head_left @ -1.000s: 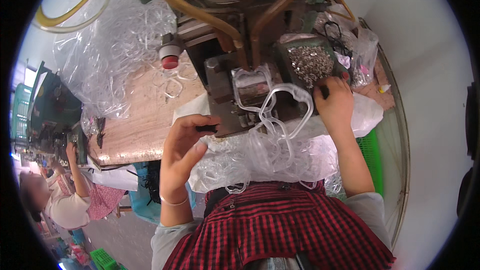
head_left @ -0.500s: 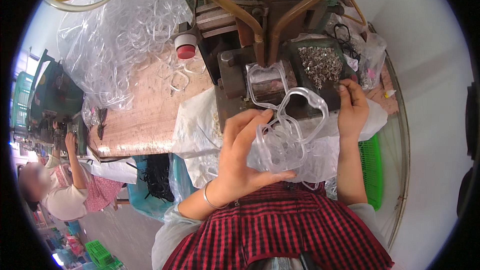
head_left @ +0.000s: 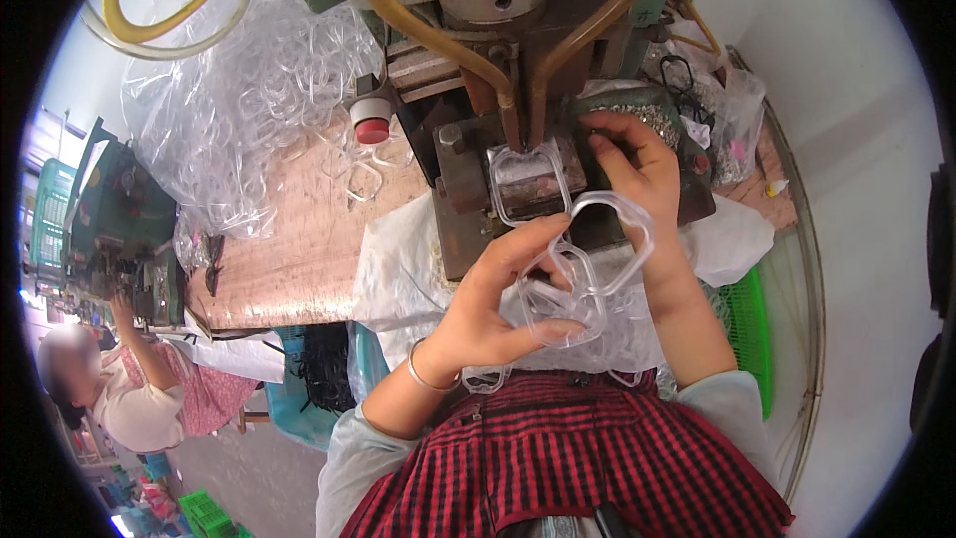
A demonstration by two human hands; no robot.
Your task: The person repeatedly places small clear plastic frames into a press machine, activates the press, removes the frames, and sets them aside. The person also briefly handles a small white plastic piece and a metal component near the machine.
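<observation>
Several clear plastic rings point(head_left: 564, 301), rounded and frame-like, hang together in my left hand point(head_left: 483, 304), between its thumb and fingers. One clear plastic ring point(head_left: 568, 179) lies over the metal block of the press point(head_left: 463, 164), under two brown tubes, touching or very near my left fingertips. My right hand point(head_left: 642, 174) is beside that block on the right, thumb and forefinger bent close together; whatever they pinch is too small to make out. Behind that hand, a green tray holds small shiny metal pieces point(head_left: 647, 118), partly hidden by my fingers.
A big bag of clear plastic rings point(head_left: 249, 90) covers the wooden table point(head_left: 289, 259) at left. A red button point(head_left: 372, 130) sits on the press's left side. A green basket point(head_left: 749, 339) stands low at right. Far left, another person point(head_left: 139, 389) works at a green machine.
My right hand has moved left and slightly up, from the tray's right edge to beside the press block. My left hand keeps its rings, shifted slightly; the view has tilted a little.
</observation>
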